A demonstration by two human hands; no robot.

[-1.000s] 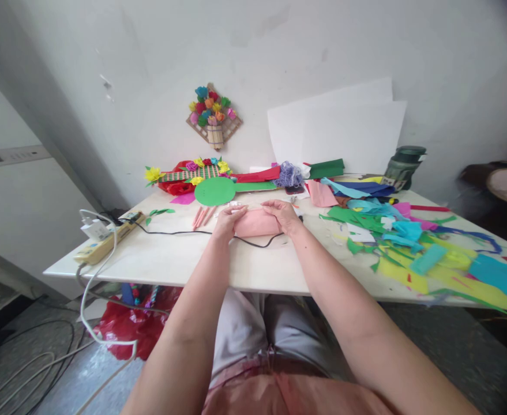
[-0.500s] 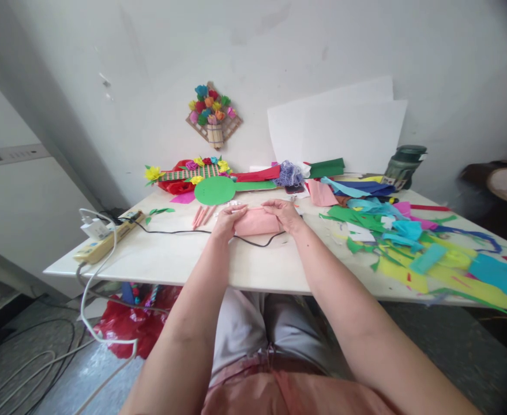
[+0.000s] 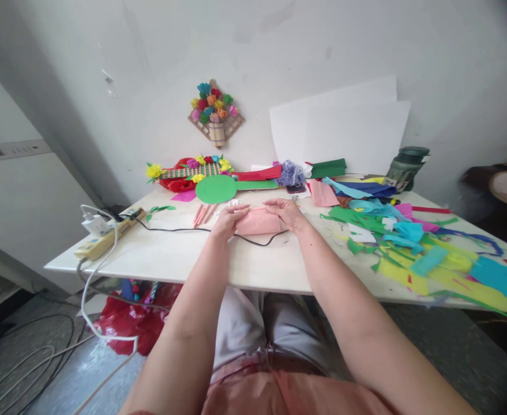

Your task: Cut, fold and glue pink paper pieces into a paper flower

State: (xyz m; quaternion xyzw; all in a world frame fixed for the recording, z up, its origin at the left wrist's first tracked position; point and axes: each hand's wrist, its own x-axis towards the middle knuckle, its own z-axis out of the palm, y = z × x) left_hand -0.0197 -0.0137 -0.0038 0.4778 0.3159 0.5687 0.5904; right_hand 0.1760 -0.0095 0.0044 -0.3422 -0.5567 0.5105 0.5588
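Together we hold a soft, matte pink paper piece [image 3: 258, 221], a squat folded rectangle lying flat on the smooth white bench [image 3: 171, 259]. Its long axis runs left to right across us. Our left hand [image 3: 228, 219] pinches its left end, fingers curled over the edge; our right hand [image 3: 286, 212] presses on its right end, fingers closed upon it. A thin black cable [image 3: 179, 231] curves just under the paper.
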